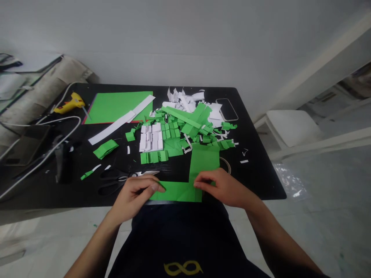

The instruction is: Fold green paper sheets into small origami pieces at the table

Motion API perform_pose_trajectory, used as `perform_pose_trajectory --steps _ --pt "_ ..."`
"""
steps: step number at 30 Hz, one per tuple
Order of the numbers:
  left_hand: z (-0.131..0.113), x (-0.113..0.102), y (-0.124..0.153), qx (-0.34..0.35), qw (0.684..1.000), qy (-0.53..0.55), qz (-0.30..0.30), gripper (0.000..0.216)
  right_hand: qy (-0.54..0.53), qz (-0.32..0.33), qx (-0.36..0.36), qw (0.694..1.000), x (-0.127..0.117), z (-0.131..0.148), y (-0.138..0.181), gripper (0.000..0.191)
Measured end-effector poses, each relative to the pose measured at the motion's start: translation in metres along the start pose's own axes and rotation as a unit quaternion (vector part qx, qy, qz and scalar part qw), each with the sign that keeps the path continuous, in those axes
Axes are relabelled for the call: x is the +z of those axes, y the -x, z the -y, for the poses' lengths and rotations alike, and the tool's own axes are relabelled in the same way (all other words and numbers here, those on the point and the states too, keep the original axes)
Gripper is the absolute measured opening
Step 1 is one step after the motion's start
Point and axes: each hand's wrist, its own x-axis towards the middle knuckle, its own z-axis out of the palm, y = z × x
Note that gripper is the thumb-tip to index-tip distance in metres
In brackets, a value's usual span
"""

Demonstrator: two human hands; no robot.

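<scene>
An L-shaped green paper sheet (199, 164) lies at the near edge of the black table (255, 170). My left hand (136, 195) pinches its left end, fingers closed on the paper. My right hand (224, 187) presses and pinches the sheet near its inner corner. Black scissors (121, 179) lie just left of my left hand. Beyond the sheet sits a heap of green and white folded paper pieces (174, 131).
A yellow glue gun (69, 103) with its cable lies at the far left, beside a large green sheet (116, 106) and a white strip (121, 119). A phone (227, 109) rests at the far right. A tape roll (226, 164) peeks out beside the sheet. A white chair (292, 127) stands to the right.
</scene>
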Motion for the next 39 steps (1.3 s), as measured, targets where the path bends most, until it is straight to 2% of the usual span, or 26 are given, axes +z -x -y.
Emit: perform_pose_trajectory --steps 5,10,12,15,18,21,23,26,27,31,35,39 --pt "0.007 0.011 0.0 -0.026 0.999 0.008 -0.03 0.029 -0.009 -0.037 0.012 0.999 0.003 -0.008 0.0 0.02" --pt "0.016 0.032 0.005 -0.108 0.984 0.029 -0.137 0.016 -0.09 -0.174 -0.021 0.981 0.021 -0.021 -0.009 0.017" --pt "0.019 0.04 0.006 -0.121 0.979 0.023 -0.162 0.021 -0.128 -0.212 -0.03 0.968 0.027 -0.025 -0.012 0.021" --pt "0.021 0.044 0.005 -0.133 0.976 0.029 -0.172 0.026 -0.11 -0.212 -0.051 0.97 0.027 -0.025 -0.016 0.026" --pt "0.014 0.038 -0.003 -0.139 0.977 0.036 -0.161 0.026 -0.005 -0.184 -0.121 0.975 0.016 -0.012 -0.019 0.04" --pt "-0.001 0.025 -0.024 -0.08 0.984 -0.039 -0.154 0.023 0.112 -0.148 -0.172 0.967 0.003 0.004 -0.026 0.071" --pt "-0.012 0.015 -0.046 -0.023 0.986 -0.08 -0.142 0.02 0.136 -0.142 -0.182 0.963 -0.004 0.012 -0.035 0.069" --pt "-0.02 0.004 -0.082 0.047 0.986 -0.089 -0.131 0.022 0.072 -0.14 -0.17 0.973 -0.011 0.01 -0.056 0.052" --pt "-0.018 0.003 -0.093 0.06 0.986 -0.073 -0.135 0.027 0.033 -0.141 -0.157 0.977 -0.013 0.006 -0.064 0.053" --pt "-0.003 0.008 -0.124 0.036 0.987 -0.03 -0.155 0.05 -0.128 -0.154 -0.113 0.973 -0.017 -0.016 -0.091 0.056" --pt "0.014 0.021 -0.126 0.019 0.989 0.0 -0.15 0.057 -0.224 -0.149 -0.119 0.956 -0.015 -0.023 -0.098 0.051" --pt "0.026 0.029 -0.118 0.008 0.989 0.069 -0.129 0.05 -0.281 -0.127 -0.107 0.945 -0.012 -0.018 -0.093 0.042"
